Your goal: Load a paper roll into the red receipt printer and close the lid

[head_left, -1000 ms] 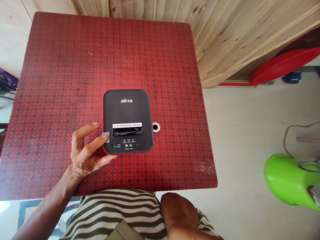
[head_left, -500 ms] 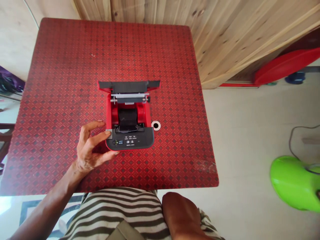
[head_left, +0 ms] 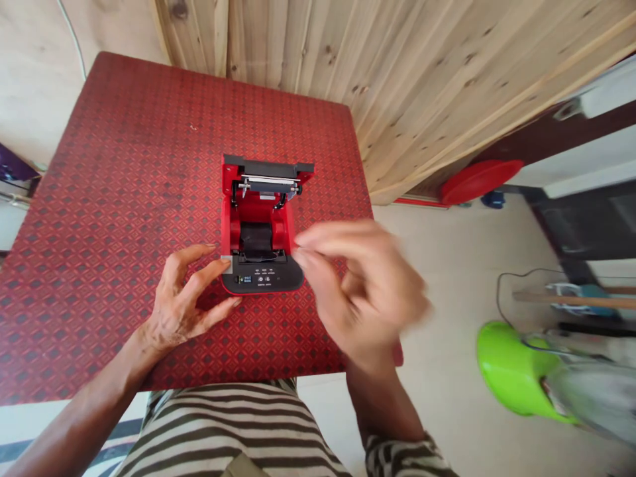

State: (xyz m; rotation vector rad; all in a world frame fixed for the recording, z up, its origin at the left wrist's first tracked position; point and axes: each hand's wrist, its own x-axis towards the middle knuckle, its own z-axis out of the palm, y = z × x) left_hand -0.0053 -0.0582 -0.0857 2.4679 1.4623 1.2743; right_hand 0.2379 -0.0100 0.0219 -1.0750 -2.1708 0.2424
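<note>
A small red and black printer [head_left: 263,273] sits on the red patterned table [head_left: 134,152] with its lid [head_left: 268,169] raised. A black roll [head_left: 256,237] lies in its open bay. My left hand [head_left: 181,298] grips the front left corner, index finger on the grey button on top and thumb at the front edge. Blurred by motion, my right hand [head_left: 365,285] is beside the printer's right side, thumb and index finger pinched together. Whatever is between those fingertips is too blurred to make out. The white ring-shaped disc is not visible now.
Wooden planks [head_left: 298,46] run along the table's far side. On the floor to the right are a green plastic object [head_left: 511,371], a cable and a red round object [head_left: 479,180]. My striped clothing [head_left: 223,424] is at the near table edge.
My right hand has come up from below the table edge to the printer's right side. The view has turned and shifted. The white disc there has gone from sight. My left hand stays on the corner.
</note>
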